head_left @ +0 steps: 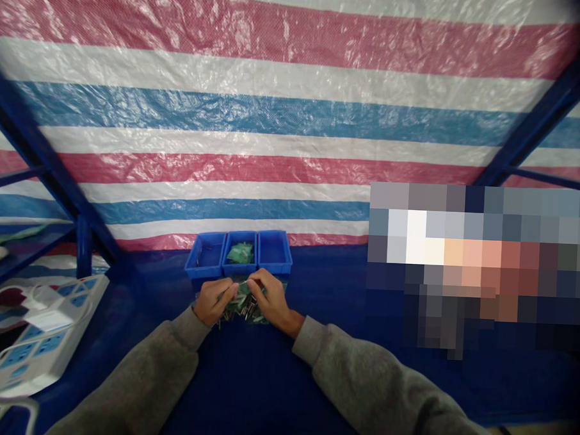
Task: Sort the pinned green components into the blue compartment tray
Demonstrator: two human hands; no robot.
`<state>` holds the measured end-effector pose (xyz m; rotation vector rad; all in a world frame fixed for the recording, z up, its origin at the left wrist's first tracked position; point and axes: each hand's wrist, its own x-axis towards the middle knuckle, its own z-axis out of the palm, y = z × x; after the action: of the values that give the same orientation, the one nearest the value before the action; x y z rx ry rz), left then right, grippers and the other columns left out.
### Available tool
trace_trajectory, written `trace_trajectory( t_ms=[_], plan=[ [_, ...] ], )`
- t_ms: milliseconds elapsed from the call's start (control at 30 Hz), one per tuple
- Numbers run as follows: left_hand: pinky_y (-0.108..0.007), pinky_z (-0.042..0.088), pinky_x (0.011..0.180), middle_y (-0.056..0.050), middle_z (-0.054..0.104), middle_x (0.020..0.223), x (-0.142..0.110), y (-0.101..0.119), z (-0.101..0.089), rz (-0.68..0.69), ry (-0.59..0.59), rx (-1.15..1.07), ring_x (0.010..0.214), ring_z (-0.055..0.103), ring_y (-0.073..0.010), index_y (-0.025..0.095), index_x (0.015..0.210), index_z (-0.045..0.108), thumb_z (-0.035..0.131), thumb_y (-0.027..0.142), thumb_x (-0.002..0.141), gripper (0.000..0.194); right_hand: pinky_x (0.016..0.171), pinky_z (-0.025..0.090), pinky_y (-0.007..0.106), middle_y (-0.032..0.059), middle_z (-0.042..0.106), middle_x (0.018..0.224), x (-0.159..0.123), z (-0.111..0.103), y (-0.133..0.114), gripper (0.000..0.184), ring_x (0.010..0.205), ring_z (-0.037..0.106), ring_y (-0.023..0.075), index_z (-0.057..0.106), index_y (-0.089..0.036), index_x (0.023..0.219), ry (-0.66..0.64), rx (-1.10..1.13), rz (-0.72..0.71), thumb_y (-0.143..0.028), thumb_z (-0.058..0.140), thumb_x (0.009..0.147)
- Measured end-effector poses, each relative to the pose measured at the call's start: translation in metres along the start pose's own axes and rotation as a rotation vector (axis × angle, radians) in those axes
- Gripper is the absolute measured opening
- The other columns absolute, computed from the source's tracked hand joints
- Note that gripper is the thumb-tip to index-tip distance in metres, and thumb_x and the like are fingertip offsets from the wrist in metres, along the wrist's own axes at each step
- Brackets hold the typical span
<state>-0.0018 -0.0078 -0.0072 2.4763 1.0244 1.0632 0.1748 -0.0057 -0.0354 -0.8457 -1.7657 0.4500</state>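
My left hand (215, 300) and my right hand (270, 300) meet over the table, fingertips nearly touching. Both are closed in a pinch around a small pale thing (242, 283), too small to name. Beneath and between them lies a pile of green pieces and thin metal pins or screws (248, 307), partly hidden by the fingers. Just beyond the hands stand three blue bins in a row. Green packets (241, 252) fill part of the middle bin (239, 269). A few tiny dark bits lie in the left bin (203, 273); nothing shows inside the right bin (275, 267).
The tabletop (254, 382) is dark blue. At the left lies a white power strip (48, 348) with a plug and cables. A blue frame post (83, 247) rises behind it. Striped plastic sheeting (275, 114) hangs at the back. A blurred-out patch covers the right side.
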Motion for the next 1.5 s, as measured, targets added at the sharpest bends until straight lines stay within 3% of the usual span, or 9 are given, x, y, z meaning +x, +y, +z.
trace_trajectory(
  t_ms=[200,433,600,800,1033,1267,1500],
  plan=[
    [-0.022,0.039,0.057,0.000,0.050,0.054,0.001,-0.002,0.001,0.024,0.022,0.046,0.053,0.049,-0.0102,0.016,0.059,0.052,0.035,0.026,0.092,0.039,0.067,0.038,0.026,0.0021,0.051,0.071,-0.002,0.000,0.001,0.029,0.068,0.049,0.0135,0.050,-0.018,0.071,-0.013,0.020,-0.023,-0.032,0.037,0.093],
    [-0.021,0.045,0.060,-0.002,0.064,0.077,0.003,-0.003,0.004,0.005,0.157,0.069,0.061,0.056,-0.0106,0.016,0.094,0.059,0.054,0.031,0.085,0.018,0.064,0.036,0.026,0.0011,0.047,0.068,-0.003,0.000,0.001,0.033,0.065,0.045,0.0127,0.045,-0.019,0.067,-0.002,0.010,-0.025,-0.027,0.031,0.095],
    [-0.022,0.046,0.066,-0.003,0.064,0.077,0.003,-0.006,0.007,0.064,0.180,0.120,0.069,0.059,-0.0118,0.016,0.084,0.060,0.050,0.025,0.087,0.014,0.063,0.036,0.026,0.0004,0.045,0.065,-0.002,0.002,0.002,0.034,0.063,0.045,0.0125,0.043,-0.019,0.064,-0.009,-0.002,-0.047,-0.027,0.031,0.095],
    [-0.020,0.044,0.064,-0.002,0.064,0.074,0.002,-0.006,0.006,0.012,0.142,0.174,0.065,0.059,-0.0105,0.016,0.084,0.059,0.045,0.025,0.090,0.018,0.066,0.037,0.026,0.0011,0.048,0.067,-0.001,0.002,0.002,0.035,0.067,0.047,0.0128,0.046,-0.019,0.064,-0.021,0.005,-0.051,-0.027,0.032,0.095],
    [-0.020,0.044,0.062,-0.001,0.065,0.070,0.001,-0.009,0.006,0.006,0.225,0.235,0.060,0.059,-0.0100,0.016,0.079,0.062,0.048,0.027,0.089,0.020,0.066,0.040,0.025,0.0029,0.054,0.078,-0.001,0.000,-0.003,0.018,0.070,0.050,0.0135,0.056,-0.018,0.087,-0.022,0.014,-0.048,-0.030,0.043,0.091],
    [-0.020,0.044,0.059,0.000,0.064,0.065,0.000,-0.010,0.005,0.014,0.251,0.215,0.056,0.058,-0.0098,0.016,0.076,0.063,0.050,0.031,0.087,0.022,0.070,0.042,0.027,0.0039,0.056,0.077,-0.001,0.003,0.000,0.020,0.075,0.052,0.0148,0.058,-0.018,0.082,-0.002,0.004,-0.071,-0.028,0.044,0.092],
    [-0.021,0.045,0.060,-0.001,0.065,0.067,0.001,-0.001,0.004,0.024,0.275,0.170,0.058,0.058,-0.0104,0.017,0.076,0.063,0.053,0.030,0.085,0.018,0.066,0.040,0.025,0.0019,0.055,0.071,-0.002,0.007,0.008,0.027,0.068,0.052,0.0132,0.059,-0.019,0.073,-0.017,-0.033,-0.052,-0.030,0.044,0.092]
  ],
)
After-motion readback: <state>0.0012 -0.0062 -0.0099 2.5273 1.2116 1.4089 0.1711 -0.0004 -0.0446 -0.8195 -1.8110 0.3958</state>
